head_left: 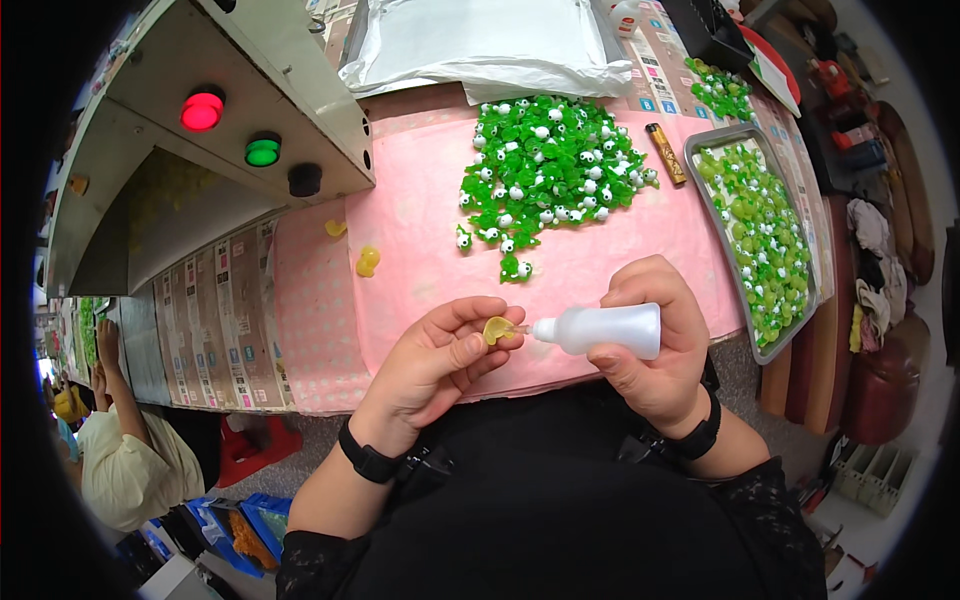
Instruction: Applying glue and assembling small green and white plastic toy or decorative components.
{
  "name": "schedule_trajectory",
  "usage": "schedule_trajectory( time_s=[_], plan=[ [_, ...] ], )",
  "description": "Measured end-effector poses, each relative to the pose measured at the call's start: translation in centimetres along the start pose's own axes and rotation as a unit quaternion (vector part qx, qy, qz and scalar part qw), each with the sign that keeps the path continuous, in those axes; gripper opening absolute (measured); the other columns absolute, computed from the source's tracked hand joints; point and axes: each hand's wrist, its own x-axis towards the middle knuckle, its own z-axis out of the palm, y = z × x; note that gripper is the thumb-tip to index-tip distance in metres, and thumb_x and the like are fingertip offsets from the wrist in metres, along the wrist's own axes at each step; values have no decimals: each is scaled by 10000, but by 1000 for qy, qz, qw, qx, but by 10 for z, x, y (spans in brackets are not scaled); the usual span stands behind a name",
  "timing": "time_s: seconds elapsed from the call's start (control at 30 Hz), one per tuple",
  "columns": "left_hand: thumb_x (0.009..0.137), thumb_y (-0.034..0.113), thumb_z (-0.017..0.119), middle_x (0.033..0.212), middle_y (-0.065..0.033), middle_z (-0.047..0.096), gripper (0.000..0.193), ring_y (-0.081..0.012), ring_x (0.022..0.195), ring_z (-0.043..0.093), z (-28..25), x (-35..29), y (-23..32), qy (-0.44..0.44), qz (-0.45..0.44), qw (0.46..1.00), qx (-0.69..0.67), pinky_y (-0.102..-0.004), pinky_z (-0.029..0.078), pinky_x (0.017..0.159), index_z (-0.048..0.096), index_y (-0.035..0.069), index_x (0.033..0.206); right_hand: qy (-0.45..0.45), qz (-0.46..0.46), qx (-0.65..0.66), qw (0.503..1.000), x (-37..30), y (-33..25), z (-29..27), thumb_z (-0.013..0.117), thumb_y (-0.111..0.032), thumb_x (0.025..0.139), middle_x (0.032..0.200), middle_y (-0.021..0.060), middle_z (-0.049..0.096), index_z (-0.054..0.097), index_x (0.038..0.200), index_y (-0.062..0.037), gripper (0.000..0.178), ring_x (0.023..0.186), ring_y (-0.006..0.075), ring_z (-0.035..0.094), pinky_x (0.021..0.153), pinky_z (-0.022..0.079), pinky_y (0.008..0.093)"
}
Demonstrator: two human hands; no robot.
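My left hand (pixel 412 375) pinches a small translucent yellow piece (pixel 495 331) between thumb and fingers, above the near edge of the pink cloth (pixel 420 260). From the right, my right hand (pixel 668 350) grips a white squeeze bottle (pixel 612 331), tipped on its side. Its thin nozzle points left and meets the yellow piece; whether the tip touches it I cannot tell. Beyond my hands lies a heap of green translucent pieces (pixel 550 165) with white balls that have dark dots. Left of the heap rest a yellow piece (pixel 368 261) and another yellow piece (pixel 336 228).
A grey tray (pixel 770 354) of green and yellow-green pieces stands at the right. Near it lies a brown-gold stick-shaped packet (pixel 665 153). A metal machine (pixel 230 60) with red and green lamps rises at the left. White sheeting (pixel 490 45) covers a tray behind. Another person (pixel 135 460) sits far left.
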Motion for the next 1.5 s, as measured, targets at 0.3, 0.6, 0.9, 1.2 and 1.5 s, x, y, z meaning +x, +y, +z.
schedule_trajectory(
  time_s=[0.3, 0.6, 0.9, 1.2, 1.5],
  plan=[
    [940, 65, 591, 1309, -152, 570, 349, -218, 1123, 619, -4, -4, -3, 3, 10, 1000, 4, -297, 512, 968, 533, 23, 1282, -8, -34, -30, 999, 1, -5, 4, 805, -187, 766, 848, 107, 591, 593, 962, -24, 332, 736, 208, 569, 658, 457, 302],
    [946, 84, 590, 1305, -156, 571, 342, -220, 1121, 621, -7, -4, -5, -14, 9, 1000, -2, -297, 513, 966, 533, 22, 1278, -9, -63, -64, 996, 4, -8, 6, 811, -177, 755, 820, 109, 603, 598, 944, -25, 323, 705, 217, 582, 627, 463, 304],
    [943, 84, 594, 1303, -151, 571, 335, -221, 1126, 617, -9, -3, -4, -21, 5, 1000, -6, -305, 507, 977, 538, 25, 1267, -11, -69, -79, 994, 6, -9, 8, 814, -167, 751, 813, 108, 608, 600, 935, -24, 316, 704, 221, 585, 625, 471, 307],
    [945, 88, 592, 1298, -147, 573, 328, -220, 1123, 617, -9, -3, -3, -14, -3, 1000, 2, -306, 507, 975, 538, 23, 1263, -22, -64, -78, 995, 8, -10, 7, 818, -146, 742, 826, 112, 616, 609, 935, -19, 312, 718, 227, 592, 630, 477, 308],
    [946, 102, 596, 1290, -146, 576, 321, -203, 1095, 627, -10, -1, -4, -19, 1, 1000, -11, -300, 519, 954, 545, 13, 1251, 10, -42, -70, 997, 6, -8, 3, 817, -160, 743, 818, 107, 607, 604, 931, -23, 316, 710, 214, 583, 630, 467, 304]
  ],
)
